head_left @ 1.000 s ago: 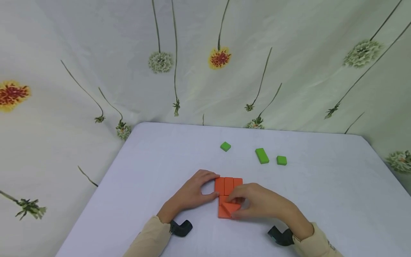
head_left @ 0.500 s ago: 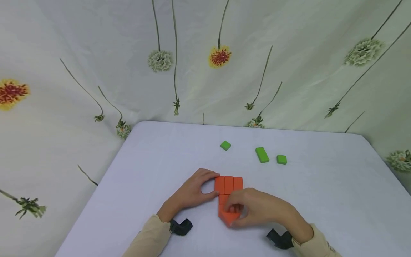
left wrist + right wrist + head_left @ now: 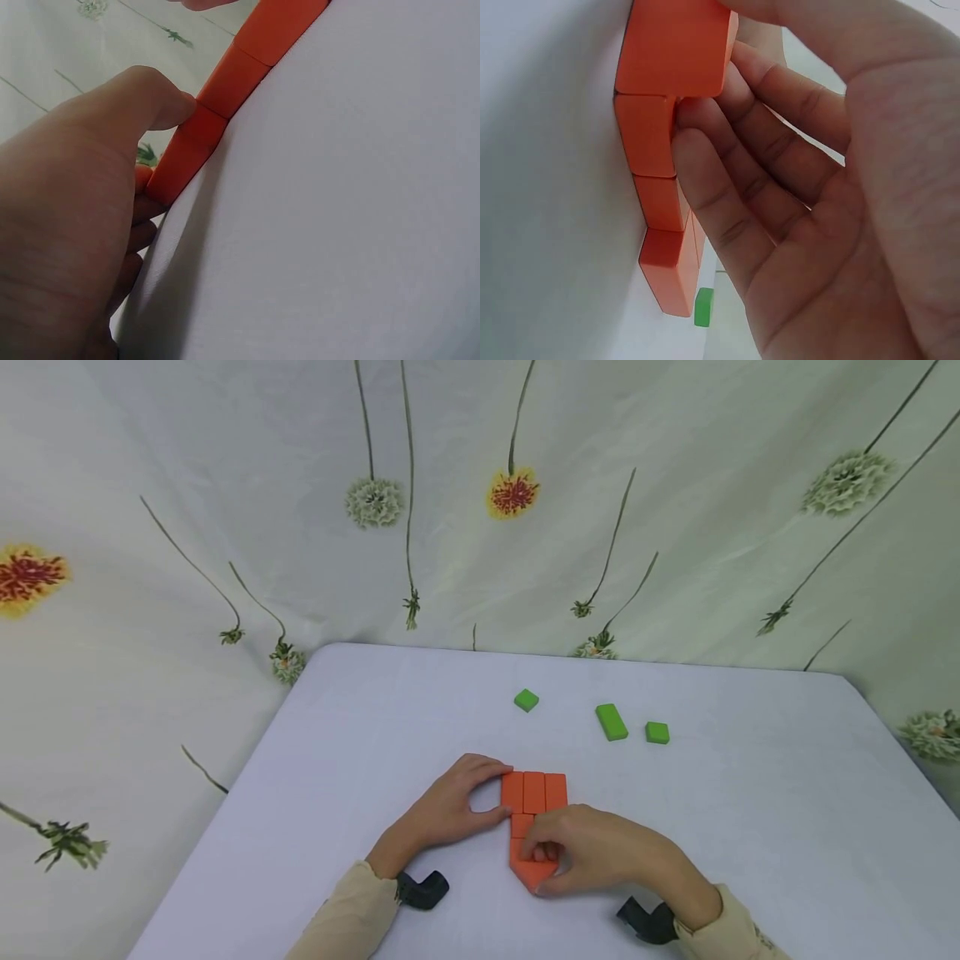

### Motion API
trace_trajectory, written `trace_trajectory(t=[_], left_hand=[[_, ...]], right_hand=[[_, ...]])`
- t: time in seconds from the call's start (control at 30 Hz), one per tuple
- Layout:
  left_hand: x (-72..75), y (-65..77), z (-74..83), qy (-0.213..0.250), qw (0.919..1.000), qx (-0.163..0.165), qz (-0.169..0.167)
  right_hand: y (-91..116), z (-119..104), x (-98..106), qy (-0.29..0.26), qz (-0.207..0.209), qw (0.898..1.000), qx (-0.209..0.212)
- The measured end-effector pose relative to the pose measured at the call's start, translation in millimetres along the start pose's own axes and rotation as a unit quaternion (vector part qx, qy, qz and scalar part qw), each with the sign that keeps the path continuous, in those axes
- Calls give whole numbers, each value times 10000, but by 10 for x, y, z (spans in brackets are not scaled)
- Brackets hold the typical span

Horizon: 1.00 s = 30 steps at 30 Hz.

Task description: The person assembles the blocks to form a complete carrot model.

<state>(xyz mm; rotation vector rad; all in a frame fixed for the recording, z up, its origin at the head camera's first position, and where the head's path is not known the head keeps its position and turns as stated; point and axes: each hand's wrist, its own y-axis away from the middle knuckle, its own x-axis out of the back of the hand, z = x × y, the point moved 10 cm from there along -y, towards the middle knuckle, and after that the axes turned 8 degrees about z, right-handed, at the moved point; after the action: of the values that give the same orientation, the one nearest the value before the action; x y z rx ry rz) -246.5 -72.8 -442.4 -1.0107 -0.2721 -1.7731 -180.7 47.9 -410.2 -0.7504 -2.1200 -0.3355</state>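
Orange wooden building blocks (image 3: 534, 792) lie fitted together flat on the table, three oblong ones side by side at the far end and a narrower column running nearer. At the left oblong block (image 3: 512, 793), my left hand (image 3: 453, 806) holds its near end with the thumb and its far end with the fingers. An orange triangular block (image 3: 534, 875) points toward me at the column's near end. My right hand (image 3: 600, 850) pinches this triangle, thumb at its slanted side and curled fingers over its far edge. The hand hides part of the column in the head view.
Beyond the orange blocks lie a green block (image 3: 527, 700) turned cornerwise, a longer green block (image 3: 612, 722) and a small green block (image 3: 657, 732). The white-covered table (image 3: 360, 727) meets a flower-printed cloth (image 3: 450, 552) at its back edge.
The right hand has moved slightly nearer, bringing the triangular block from a tilt over the column down flat against its near end. The left hand has stayed in place.
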Motion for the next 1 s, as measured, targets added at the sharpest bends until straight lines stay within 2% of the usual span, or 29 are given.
trace_trajectory(t=[0.3,0.57,0.7,0.8,1.0], left_hand=[[-8,10,-22,-41,10000,52,-10],[-29,14,-54,-153,9999,63,-9],[-25,8,-44,-107,9999,69,-27],[-18,2,-31,-74,9999,67,-35],[-19,-1,-26,-126,9999,70,-30]], right_hand=[[-12,6,-18,17,51,9999,154],[13,55,72,-310,118,9994,-25],[17,121,195,-354,445,9982,-209],[16,170,311,-257,845,9958,-253],[21,314,536,68,1645,9855,-415]])
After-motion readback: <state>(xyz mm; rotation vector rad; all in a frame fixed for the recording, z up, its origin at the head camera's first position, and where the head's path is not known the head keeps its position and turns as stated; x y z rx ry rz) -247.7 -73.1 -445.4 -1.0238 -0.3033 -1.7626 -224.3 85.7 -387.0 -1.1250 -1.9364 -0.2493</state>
